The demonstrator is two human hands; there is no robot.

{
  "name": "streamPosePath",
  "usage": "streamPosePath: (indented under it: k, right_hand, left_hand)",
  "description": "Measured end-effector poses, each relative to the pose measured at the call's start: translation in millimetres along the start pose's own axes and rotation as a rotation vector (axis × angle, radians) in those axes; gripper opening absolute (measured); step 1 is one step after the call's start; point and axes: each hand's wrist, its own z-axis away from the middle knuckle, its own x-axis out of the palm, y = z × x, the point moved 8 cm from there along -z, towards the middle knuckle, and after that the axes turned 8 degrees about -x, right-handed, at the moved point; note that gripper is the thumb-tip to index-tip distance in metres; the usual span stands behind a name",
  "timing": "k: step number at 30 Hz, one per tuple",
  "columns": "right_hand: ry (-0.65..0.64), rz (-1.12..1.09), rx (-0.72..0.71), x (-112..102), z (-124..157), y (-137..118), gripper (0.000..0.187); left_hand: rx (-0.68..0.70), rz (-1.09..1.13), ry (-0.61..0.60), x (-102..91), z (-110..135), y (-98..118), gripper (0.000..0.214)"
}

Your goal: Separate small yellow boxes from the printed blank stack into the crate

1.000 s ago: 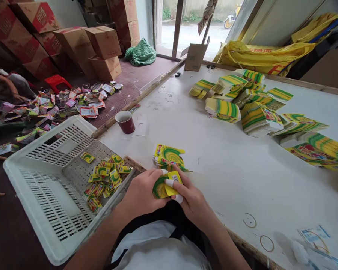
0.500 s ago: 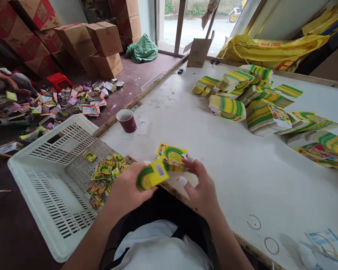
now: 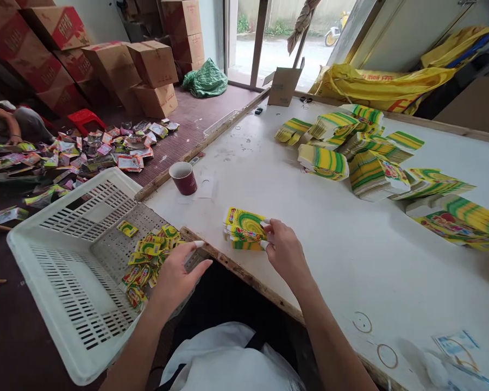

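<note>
My left hand is over the near right side of a white plastic basket, thumb and forefinger apart, holding nothing. Small folded yellow-green boxes lie heaped in that basket. On the white table, my right hand has its thumb and fingertips, some with white coverings, on the right end of a small stack of flat yellow-green cartons. The fingers close around the corner of the top carton. How many layers they grip is hidden.
A maroon cup stands near the table's left edge. Several bundles of flat cartons lie at the right, and an open cardboard box stands at the back. Packaging litters the floor, near another person's arm.
The folded box has left my left hand, which moved left and down with its fingers spread. My right hand has come onto the carton stack.
</note>
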Motion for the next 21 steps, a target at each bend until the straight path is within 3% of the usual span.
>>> streamPosePath:
  k: [8, 12, 14, 18, 21]
  right_hand:
    - [0.047, -0.073, 0.024, -7.4, -4.2, -0.9, 0.042]
    - [0.138, -0.41, 0.067, -19.3, 6.8, -11.2, 0.039]
    - [0.079, -0.6, 0.042, -15.7, 15.6, -27.9, 0.038]
    - [-0.185, -0.929, 0.027, 8.3, 39.1, -72.1, 0.032]
    - [-0.207, -1.043, 0.077, 18.8, 49.9, -88.9, 0.038]
  left_hand:
    - [-0.02, 0.167, -0.179, 30.9, 8.9, 16.8, 0.031]
    - [-0.076, 0.417, -0.31, 52.4, 15.8, 23.0, 0.046]
    - [-0.077, 0.681, -0.34, 60.2, 17.5, 32.9, 0.063]
    - [-0.138, 1.096, -0.241, 59.1, 13.9, 50.8, 0.063]
    - [-0.148, 1.226, -0.086, 47.9, 8.2, 62.2, 0.054]
